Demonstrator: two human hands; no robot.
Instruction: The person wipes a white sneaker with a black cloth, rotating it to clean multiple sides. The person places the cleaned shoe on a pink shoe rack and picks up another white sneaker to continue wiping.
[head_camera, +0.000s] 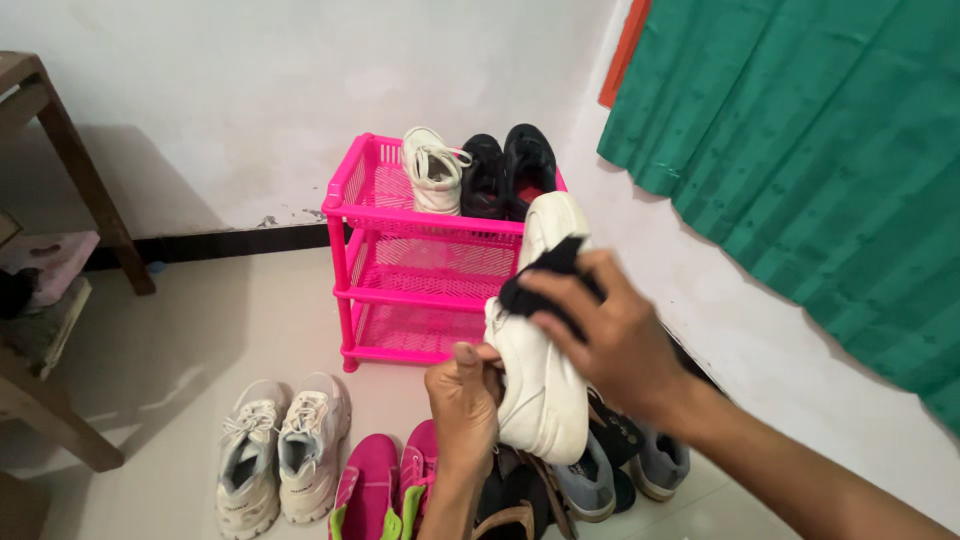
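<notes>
Hands at centre frame work a white sneaker (540, 385): left hand (462, 405) grips its side, right hand (610, 335) presses a black cloth (545, 285) against it, before a pink rack (400, 270)

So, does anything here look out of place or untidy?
Mostly the floor: shoes lie in a loose heap under the white shoe that both hands hold, while the pink rack has only its top shelf filled.

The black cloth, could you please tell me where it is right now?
In the head view, right of centre, the black cloth is pressed by the right hand against the white shoe held up before the pink rack.
</notes>
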